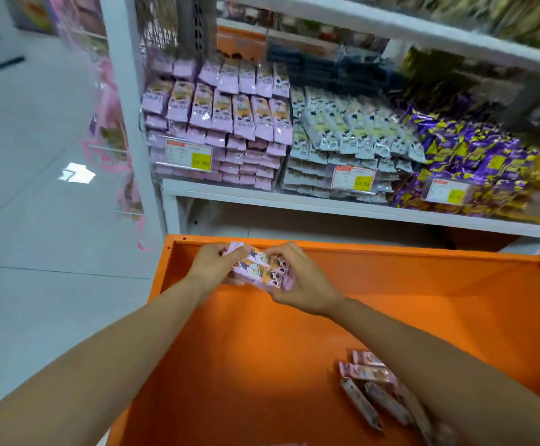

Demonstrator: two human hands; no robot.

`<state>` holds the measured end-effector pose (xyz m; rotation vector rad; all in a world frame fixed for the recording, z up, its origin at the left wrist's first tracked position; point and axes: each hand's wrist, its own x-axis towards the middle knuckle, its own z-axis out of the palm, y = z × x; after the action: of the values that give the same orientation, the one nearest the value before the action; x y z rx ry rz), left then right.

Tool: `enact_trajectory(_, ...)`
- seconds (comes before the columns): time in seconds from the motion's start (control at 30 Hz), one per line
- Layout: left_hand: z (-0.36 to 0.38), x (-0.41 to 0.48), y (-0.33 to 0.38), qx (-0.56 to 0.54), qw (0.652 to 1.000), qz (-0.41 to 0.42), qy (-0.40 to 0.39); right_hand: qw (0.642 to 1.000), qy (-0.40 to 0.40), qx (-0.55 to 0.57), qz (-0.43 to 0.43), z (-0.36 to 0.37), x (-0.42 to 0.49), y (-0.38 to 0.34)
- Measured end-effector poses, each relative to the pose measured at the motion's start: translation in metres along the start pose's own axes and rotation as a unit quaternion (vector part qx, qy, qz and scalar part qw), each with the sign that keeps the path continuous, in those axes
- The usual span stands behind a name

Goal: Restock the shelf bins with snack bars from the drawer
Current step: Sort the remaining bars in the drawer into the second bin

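Gathering step, by my read: both hands were at the far-left corner of the orange drawer (262, 365), squaring up a bundle of pink snack bars (259, 268). (kj)

Grip? (mo)

Fingers of the left hand (212, 265) were curled round the bundle's left end, and the right hand (304, 281) was curled round its right end, so the bundle was clamped between them. Couldn't tell whether it had cleared the drawer floor. (kj)

Orientation? (mo)

Long axis ran left-right across the view, right end dipping slightly, printed faces up toward the camera. Bars in the pink shelf bin (217, 120) stood on end, faces to the aisle (top row leaned back a bit). So the next move called for a lift up and forward over the shelf lip (326, 206), about a quarter turn to go in end-down, and a careful landing, since that stack already looked high. (kj)

Leftovers? (mo)

A few loose bars (366, 371) lay in the drawer's near-right part, axes skewed. Probably another trip. (kj)
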<state>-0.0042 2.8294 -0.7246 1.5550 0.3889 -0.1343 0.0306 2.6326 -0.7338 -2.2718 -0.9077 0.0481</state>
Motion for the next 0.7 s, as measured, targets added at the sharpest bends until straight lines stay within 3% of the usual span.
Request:
enact_trajectory(0.1,-0.013,-0.011,0.040,0.010,0.997,0.078,0.026,0.998,0.047,0.014,-0.027,-0.026,0.016,-0.025)
enact_trajectory(0.2,-0.032,-0.016,0.076,0.019,0.979,0.176,0.102,0.995,0.088,0.030,-0.041,-0.053,0.036,-0.053)
enact_trajectory(0.3,-0.058,-0.011,0.100,0.129,0.921,0.308,0.200,0.991,0.122,0.037,-0.042,-0.074,0.060,-0.081)
enact_trajectory(0.4,-0.089,0.002,0.113,0.269,0.846,0.382,0.256,0.985,0.167,0.029,-0.029,-0.085,0.086,-0.107)
enact_trajectory(0.57,-0.122,0.021,0.131,0.475,0.744,0.419,0.214,0.970,0.241,0.001,0.027,-0.092,0.129,-0.132)
enact_trajectory(0.7,-0.119,0.032,0.139,0.527,0.716,0.428,0.163,0.956,0.272,-0.045,0.103,-0.104,0.143,-0.132)
